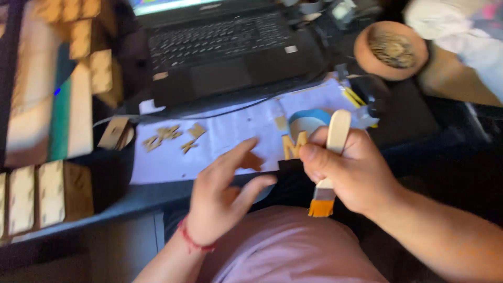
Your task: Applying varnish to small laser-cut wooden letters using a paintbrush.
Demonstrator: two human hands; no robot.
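The right hand [351, 173] has its grip closed around a flat paintbrush [331, 162]. The wooden handle points up and away from the body; the orange bristles point down toward the lap. The brush's long axis runs nearly vertical in the view. The left hand [222, 196] is open, fingers spread, holding nothing, just left of the brush. A wooden letter [294, 145] lies on the white paper sheet [230, 139] on the table [131, 202], directly beyond the right hand, which is nearer. A laptop [225, 47] stands further back.
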